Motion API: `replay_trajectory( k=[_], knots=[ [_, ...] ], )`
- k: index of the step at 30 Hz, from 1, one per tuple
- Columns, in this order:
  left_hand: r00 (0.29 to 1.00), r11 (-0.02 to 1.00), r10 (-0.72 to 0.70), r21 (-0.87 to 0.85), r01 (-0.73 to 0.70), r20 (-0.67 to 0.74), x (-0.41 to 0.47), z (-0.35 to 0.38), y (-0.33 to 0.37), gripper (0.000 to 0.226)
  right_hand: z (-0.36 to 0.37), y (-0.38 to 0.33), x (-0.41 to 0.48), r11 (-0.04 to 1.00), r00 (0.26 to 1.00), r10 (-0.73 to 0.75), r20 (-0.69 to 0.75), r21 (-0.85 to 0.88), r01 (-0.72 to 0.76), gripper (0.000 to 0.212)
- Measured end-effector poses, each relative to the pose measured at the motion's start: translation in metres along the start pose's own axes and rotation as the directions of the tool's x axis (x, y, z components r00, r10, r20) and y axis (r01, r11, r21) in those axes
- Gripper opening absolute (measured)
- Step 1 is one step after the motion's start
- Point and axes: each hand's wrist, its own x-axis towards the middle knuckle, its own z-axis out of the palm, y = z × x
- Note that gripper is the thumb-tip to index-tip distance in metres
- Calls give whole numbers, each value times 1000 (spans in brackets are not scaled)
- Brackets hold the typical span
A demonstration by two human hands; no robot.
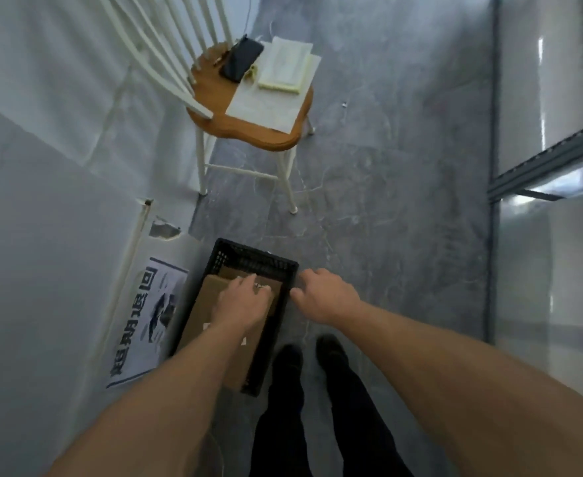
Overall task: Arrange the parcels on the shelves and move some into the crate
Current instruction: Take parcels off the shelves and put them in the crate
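Most of the view is grey marbled floor, with a white wall running down its left edge and a metal shelf at the right edge. A white spindle-back chair with a wooden seat stands at the far end of the floor, carrying a dark phone and a stack of pale papers. The person's black-trousered legs fill the near edge.

Against the foot of the wall sits the black crate, with a printed poster just beside it on the wall. Inside the crate a brown cardboard parcel lies tilted along the left side, on top of a darker second parcel at the far end.

The left hand rests palm down on the upper parcel, fingers spread and nearly straight, pressing rather than gripping. The right hand hovers over the crate's right rim, its fingers loosely curled and holding nothing.
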Motion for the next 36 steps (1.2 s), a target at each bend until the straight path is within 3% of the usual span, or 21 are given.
replay_trajectory(
  k=[3,9,17,21,25,32,36],
  knots=[
    [992,995,90,39,-94,86,-18,0,40,76,-5,29,-33,984,993,113,-41,144,-106,52],
    [926,913,279,228,-337,254,-50,33,128,49,5,95,-85,863,938,333,-100,432,-261,57],
    [796,689,381,429,-584,470,-126,138,230,45,51,213,-185,507,772,634,-46,779,-369,49],
    [716,562,423,458,-688,556,-179,194,264,43,79,261,-242,328,688,725,17,870,-368,48],
    [646,508,442,420,-752,622,-238,243,289,41,104,301,-295,202,631,775,46,927,-316,49],
    [610,460,467,414,-786,640,-301,303,331,49,120,365,-352,62,566,822,67,977,-206,29],
    [589,366,485,461,-808,647,-315,318,359,45,105,392,-366,-4,545,835,75,992,-130,49]
  ],
)
